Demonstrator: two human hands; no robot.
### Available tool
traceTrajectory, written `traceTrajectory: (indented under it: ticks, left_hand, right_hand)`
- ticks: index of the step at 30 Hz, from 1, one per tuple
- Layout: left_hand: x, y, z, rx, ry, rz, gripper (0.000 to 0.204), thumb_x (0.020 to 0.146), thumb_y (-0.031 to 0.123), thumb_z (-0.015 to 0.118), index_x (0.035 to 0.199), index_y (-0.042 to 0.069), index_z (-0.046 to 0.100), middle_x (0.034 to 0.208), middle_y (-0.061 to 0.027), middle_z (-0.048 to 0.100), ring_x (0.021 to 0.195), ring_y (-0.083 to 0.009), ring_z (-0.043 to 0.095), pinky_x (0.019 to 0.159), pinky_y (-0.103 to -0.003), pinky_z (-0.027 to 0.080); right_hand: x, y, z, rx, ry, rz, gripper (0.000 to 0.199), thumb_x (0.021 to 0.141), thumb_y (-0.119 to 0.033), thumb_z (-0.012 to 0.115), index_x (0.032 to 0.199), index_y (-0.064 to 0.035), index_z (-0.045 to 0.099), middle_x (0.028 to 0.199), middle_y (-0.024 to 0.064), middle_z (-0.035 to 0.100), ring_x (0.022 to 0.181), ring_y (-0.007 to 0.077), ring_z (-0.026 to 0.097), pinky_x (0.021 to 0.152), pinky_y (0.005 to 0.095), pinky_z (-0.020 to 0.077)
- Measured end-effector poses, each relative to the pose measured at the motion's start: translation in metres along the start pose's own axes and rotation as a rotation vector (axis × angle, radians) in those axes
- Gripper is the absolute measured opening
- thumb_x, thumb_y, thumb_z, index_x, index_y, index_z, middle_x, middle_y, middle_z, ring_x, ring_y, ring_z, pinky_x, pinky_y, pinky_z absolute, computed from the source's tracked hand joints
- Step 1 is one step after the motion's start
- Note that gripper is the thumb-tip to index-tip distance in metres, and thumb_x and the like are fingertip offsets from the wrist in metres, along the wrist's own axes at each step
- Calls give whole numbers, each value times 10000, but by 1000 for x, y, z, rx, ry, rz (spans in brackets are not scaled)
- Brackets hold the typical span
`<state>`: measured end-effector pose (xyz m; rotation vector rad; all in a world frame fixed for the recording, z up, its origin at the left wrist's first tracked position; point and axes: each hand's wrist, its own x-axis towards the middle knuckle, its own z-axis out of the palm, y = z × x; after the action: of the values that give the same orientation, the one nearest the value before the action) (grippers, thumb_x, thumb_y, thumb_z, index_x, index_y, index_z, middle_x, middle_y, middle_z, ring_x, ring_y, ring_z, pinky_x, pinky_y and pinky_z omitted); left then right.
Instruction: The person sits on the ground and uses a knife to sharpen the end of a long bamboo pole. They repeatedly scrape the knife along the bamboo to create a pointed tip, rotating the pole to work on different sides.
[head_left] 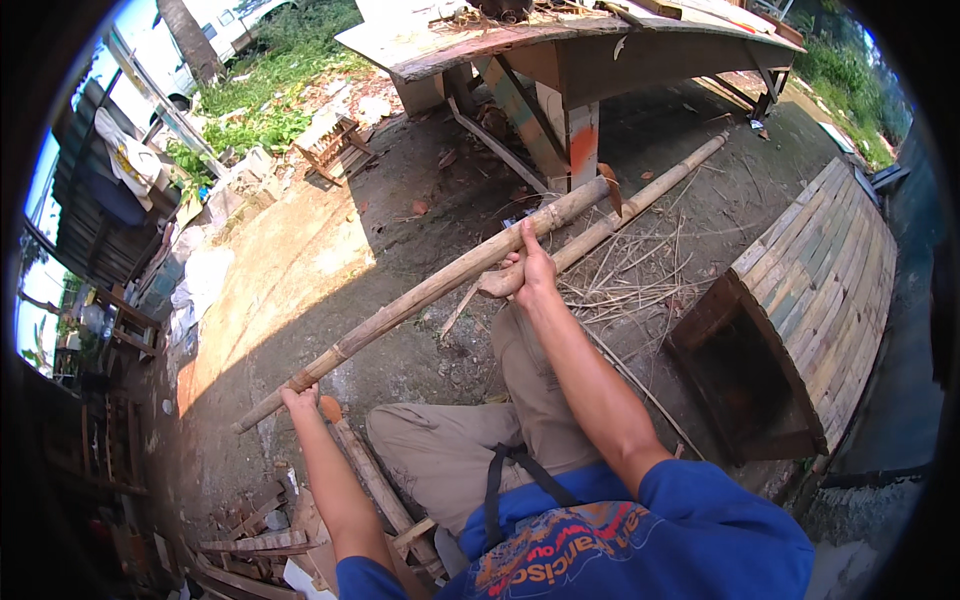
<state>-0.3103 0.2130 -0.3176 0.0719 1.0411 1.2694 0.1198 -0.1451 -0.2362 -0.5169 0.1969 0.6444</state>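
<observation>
While the person sits on the dirt ground [330, 250], a long bamboo pole [430, 290] slants across the lap, held near both ends so it stays steady. The left hand [300, 398] has its fingers clenched around the lower end; the right hand [528, 268] grasps the pole beside a wooden-handled blade [610, 190] set in its split tip. Its skin is dry, tan and knuckled with nodes. A second bamboo pole [650, 190] lies beyond, near a slatted wooden crate [820, 290].
</observation>
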Motion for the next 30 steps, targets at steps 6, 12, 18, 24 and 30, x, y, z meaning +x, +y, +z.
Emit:
traceTrajectory:
  ticks: [6, 12, 18, 24, 30]
  left_hand:
    - [-45, -41, 2, 143, -98, -101, 743, 939, 518, 558, 1449, 28, 333, 1451, -202, 406, 1361, -349, 412, 1088, -613, 367]
    - [-109, -60, 67, 1269, -424, 124, 864, 883, 647, 590, 1415, -13, 427, 1414, -203, 489, 1275, -310, 512, 1006, -554, 426]
    - [-251, -92, 147, 1219, -983, 621, 445, 988, 343, 611, 1227, -32, 627, 1132, -115, 693, 1026, -161, 656, 880, -275, 501]
    - [-394, -82, 220, 1026, -1407, 1116, 390, 1021, 309, 543, 1266, 14, 612, 1198, -151, 666, 1150, -229, 620, 969, -349, 476]
    - [-347, -92, 224, 1054, -1274, 1130, 407, 1032, 352, 497, 1209, 5, 613, 1127, -184, 664, 1084, -271, 634, 922, -356, 482]
  right_hand:
    - [-30, -19, 26, 35, -130, -41, 372, 863, -340, 788, 962, -70, 552, 791, 9, 538, 592, 105, 484, 514, 274, 448]
    - [-39, -31, 57, 61, -379, -173, 300, 874, -197, 783, 994, -81, 533, 807, 3, 552, 604, 92, 490, 532, 274, 452]
    - [-45, -5, 96, -122, -456, -283, 280, 863, -86, 774, 1011, -72, 536, 845, 17, 601, 606, 100, 516, 516, 286, 462]
    - [-73, 6, 154, -209, -626, -310, 366, 797, -76, 834, 1029, -52, 552, 831, 24, 631, 600, 101, 563, 516, 274, 486]
    - [-106, -3, 187, -310, -702, -394, 390, 801, -163, 846, 1034, -27, 564, 802, 16, 638, 583, 88, 565, 513, 244, 474]
